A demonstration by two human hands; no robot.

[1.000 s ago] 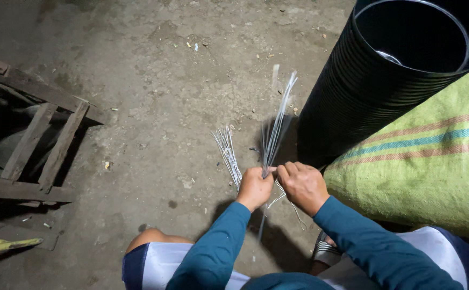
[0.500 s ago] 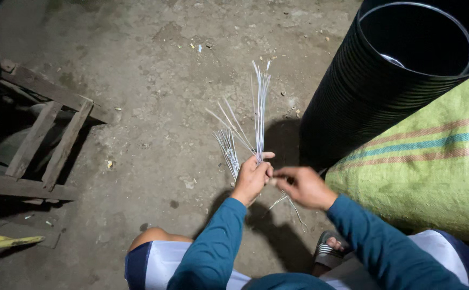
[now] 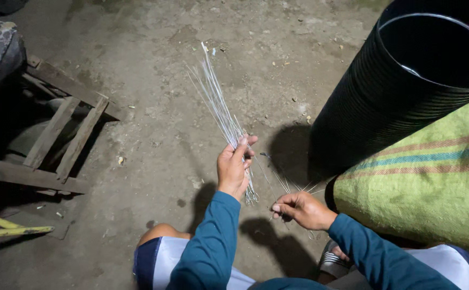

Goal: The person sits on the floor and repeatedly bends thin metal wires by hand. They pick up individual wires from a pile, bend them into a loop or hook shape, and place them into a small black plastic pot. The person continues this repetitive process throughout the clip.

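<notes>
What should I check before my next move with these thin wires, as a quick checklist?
1. Left hand grips the long wire bundle: ok.
2. Right hand pinches a few loose wires: ok.
3. Bundle tips fan apart, not aligned: not ok.
4. Black ribbed drum clear of the wires: ok.
5. Wooden frame away from both hands: ok.
6. Looped wire ends undamaged: cannot tell.

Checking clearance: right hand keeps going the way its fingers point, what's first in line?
Likely the lower, looped ends of the thin silvery wire bundle held in the left hand. The right hand points left toward them; depth is unclear.
</notes>
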